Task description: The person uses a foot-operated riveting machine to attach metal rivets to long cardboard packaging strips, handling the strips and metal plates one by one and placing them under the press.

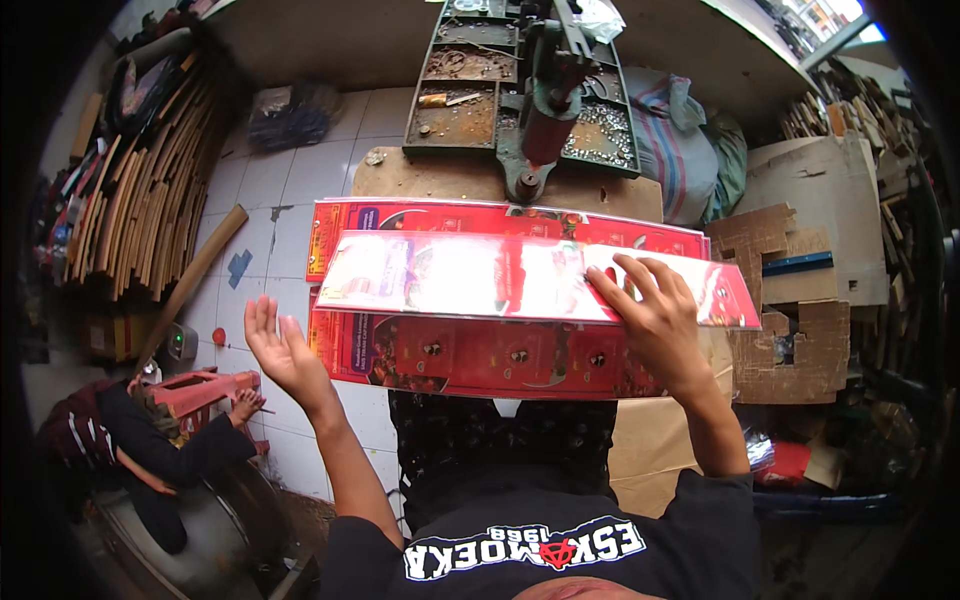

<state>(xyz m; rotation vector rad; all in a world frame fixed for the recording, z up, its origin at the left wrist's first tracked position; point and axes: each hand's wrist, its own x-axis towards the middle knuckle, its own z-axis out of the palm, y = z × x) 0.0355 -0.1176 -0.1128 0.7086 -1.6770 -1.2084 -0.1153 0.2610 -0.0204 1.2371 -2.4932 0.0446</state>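
A long, glossy red printed sheet lies slantwise over other red sheets with food pictures, its surface washed out by glare. My right hand grips its near edge toward the right end, fingers bent over the top; the thumb is hidden. To the left of the sheets my left hand is raised, palm up and fingers apart, holding nothing. Just beyond the sheets stands a dark metal hand press, its foot close to the far edge of the stack.
Behind the press, a compartmented green tray holds small metal bits. Boards lean at the left, and cut brown panels lie at the right. A person works at lower left by a red stool. Sacks sit beyond the worktable.
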